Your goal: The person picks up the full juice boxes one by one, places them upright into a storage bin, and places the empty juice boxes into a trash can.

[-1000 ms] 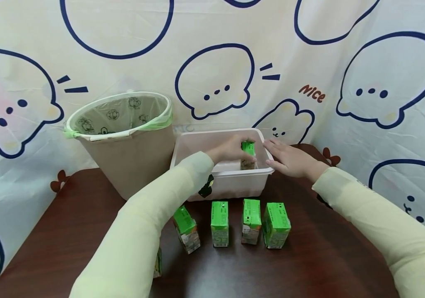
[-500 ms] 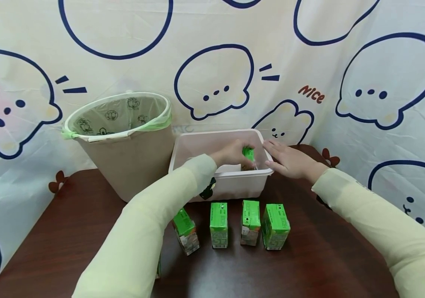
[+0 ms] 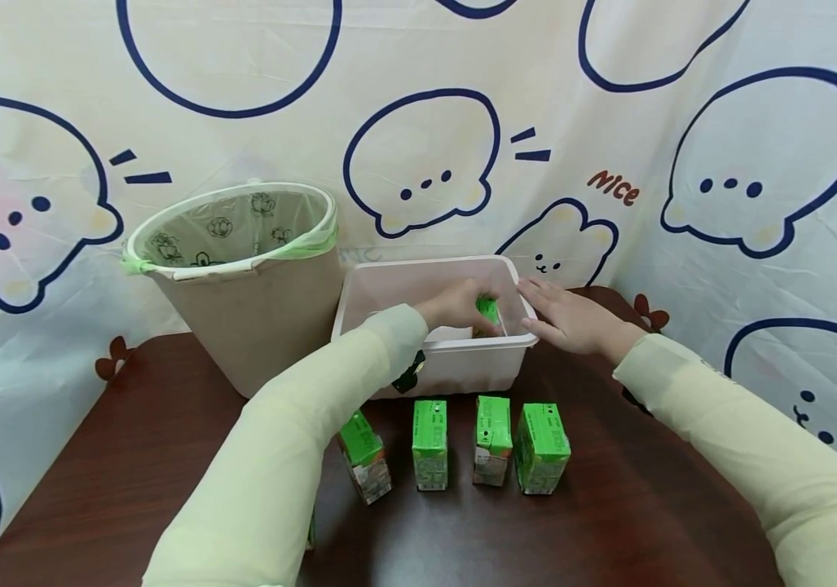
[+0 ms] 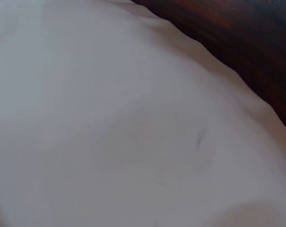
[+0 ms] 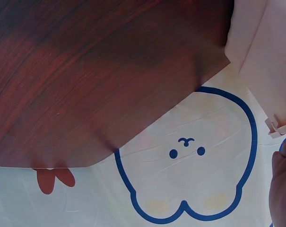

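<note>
In the head view my left hand (image 3: 458, 306) reaches into a pale plastic box (image 3: 462, 371). Its fingers and thumb grip a green-topped drink carton (image 3: 487, 308) near the box's right end; the carton's lower part is hidden by the hand and the front wall. My right hand (image 3: 572, 319) lies with straight fingers at the box's right rim. The right wrist view catches only part of that hand (image 5: 283, 189) at the edge, beside the box's outer wall (image 5: 268, 52). A pale surface fills most of the left wrist view, which shows no hand.
Several similar cartons stand in front of the box, among them a tilted one (image 3: 365, 458), another (image 3: 429, 444) and the rightmost (image 3: 542, 448). One more is mostly behind the left sleeve (image 3: 293, 440). A lined waste bin (image 3: 264, 318) stands left of the box on the dark table (image 3: 609, 505).
My left hand has lowered the carton deeper into the box, its top dropping to below the rim. The right hand has stayed at the rim.
</note>
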`<state>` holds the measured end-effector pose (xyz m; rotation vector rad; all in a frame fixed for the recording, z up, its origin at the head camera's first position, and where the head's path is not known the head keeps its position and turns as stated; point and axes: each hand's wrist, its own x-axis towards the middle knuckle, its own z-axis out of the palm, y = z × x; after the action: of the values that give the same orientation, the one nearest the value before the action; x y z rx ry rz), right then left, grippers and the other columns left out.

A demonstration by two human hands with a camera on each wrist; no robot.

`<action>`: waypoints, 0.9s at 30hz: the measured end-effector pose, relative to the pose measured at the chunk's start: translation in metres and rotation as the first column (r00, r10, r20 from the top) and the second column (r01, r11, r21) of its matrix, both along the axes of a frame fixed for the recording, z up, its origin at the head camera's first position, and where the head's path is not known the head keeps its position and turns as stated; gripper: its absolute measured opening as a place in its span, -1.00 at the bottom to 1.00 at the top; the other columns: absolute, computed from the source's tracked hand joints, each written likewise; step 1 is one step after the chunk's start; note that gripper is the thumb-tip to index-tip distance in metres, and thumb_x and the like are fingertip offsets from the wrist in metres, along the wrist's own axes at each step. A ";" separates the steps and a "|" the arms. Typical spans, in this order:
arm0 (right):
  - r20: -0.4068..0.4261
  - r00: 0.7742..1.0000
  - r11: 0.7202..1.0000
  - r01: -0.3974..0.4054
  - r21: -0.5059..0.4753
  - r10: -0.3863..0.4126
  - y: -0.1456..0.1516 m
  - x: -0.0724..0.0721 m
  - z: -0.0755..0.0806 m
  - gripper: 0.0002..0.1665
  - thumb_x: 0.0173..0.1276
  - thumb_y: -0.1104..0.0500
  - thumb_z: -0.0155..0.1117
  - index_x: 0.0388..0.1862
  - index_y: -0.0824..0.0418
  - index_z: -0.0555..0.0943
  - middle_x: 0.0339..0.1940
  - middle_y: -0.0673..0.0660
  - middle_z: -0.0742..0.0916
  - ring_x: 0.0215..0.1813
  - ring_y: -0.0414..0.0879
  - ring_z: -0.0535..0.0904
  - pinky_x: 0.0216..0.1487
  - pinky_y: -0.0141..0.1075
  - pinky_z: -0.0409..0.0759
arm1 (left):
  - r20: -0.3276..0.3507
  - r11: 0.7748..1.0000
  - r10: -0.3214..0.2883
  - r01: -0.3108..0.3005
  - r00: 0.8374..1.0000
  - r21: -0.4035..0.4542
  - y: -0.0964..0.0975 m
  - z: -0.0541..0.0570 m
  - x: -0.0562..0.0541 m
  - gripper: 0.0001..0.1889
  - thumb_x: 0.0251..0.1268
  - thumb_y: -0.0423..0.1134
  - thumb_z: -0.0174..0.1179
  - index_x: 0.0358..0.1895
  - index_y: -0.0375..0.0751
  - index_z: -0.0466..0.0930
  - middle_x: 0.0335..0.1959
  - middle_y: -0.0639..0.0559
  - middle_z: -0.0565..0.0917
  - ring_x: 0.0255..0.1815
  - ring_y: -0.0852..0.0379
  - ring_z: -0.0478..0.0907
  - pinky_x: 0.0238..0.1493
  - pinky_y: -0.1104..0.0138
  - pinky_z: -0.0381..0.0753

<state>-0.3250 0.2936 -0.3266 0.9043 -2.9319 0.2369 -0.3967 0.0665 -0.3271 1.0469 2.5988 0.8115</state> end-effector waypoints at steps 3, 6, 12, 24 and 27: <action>0.001 1.000 1.000 0.000 0.001 0.000 0.000 0.000 0.000 -0.13 0.53 -0.23 -0.17 0.58 0.24 -0.05 0.57 0.29 0.07 0.54 0.20 -0.05 0.42 0.15 0.06 | -0.007 1.000 -0.002 0.002 1.000 -0.021 -0.001 0.000 0.001 -0.30 0.06 -0.08 0.48 0.29 -0.24 0.47 0.15 -0.03 0.55 -0.06 0.09 0.44 -0.14 0.39 0.46; 0.002 1.000 1.000 -0.001 0.006 0.001 0.000 0.000 0.000 -0.13 0.53 -0.22 -0.16 0.59 0.23 -0.06 0.57 0.29 0.07 0.54 0.20 -0.05 0.41 0.16 0.06 | -0.002 0.999 0.001 -0.001 1.000 -0.032 -0.002 0.001 0.002 -0.29 0.08 -0.08 0.47 0.31 -0.25 0.44 0.19 -0.04 0.53 -0.03 0.09 0.44 -0.09 0.38 0.46; 0.010 1.000 1.000 0.009 0.018 -0.009 0.000 0.000 0.001 -0.14 0.53 -0.20 -0.13 0.59 0.23 -0.07 0.57 0.29 0.06 0.54 0.20 -0.06 0.42 0.16 0.06 | 0.035 0.999 -0.002 0.003 0.999 -0.047 -0.002 0.003 0.002 -0.29 0.14 -0.08 0.42 0.35 -0.24 0.40 0.28 -0.06 0.48 0.05 0.10 0.42 0.07 0.34 0.43; 0.010 1.000 1.000 0.018 0.004 -0.018 -0.001 -0.001 0.000 -0.15 0.52 -0.16 -0.07 0.59 0.21 -0.04 0.57 0.26 0.07 0.55 0.19 -0.05 0.41 0.17 0.06 | 0.067 0.999 -0.006 0.008 0.998 -0.032 -0.008 0.008 0.004 -0.32 0.21 -0.18 0.38 0.39 -0.26 0.36 0.33 -0.08 0.45 0.05 0.10 0.41 0.09 0.32 0.42; 0.010 1.000 1.000 0.015 0.011 -0.016 -0.001 -0.001 -0.001 -0.15 0.52 -0.17 -0.08 0.59 0.22 -0.04 0.57 0.27 0.07 0.55 0.19 -0.06 0.42 0.17 0.05 | 0.063 1.000 -0.008 0.010 0.998 -0.028 -0.009 0.008 0.002 -0.30 0.20 -0.15 0.39 0.39 -0.24 0.35 0.35 -0.08 0.44 0.13 0.10 0.43 0.17 0.31 0.41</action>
<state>-0.3260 0.2931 -0.3271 0.8841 -2.9512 0.2263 -0.3945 0.0575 -0.3191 1.0081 2.5445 0.7905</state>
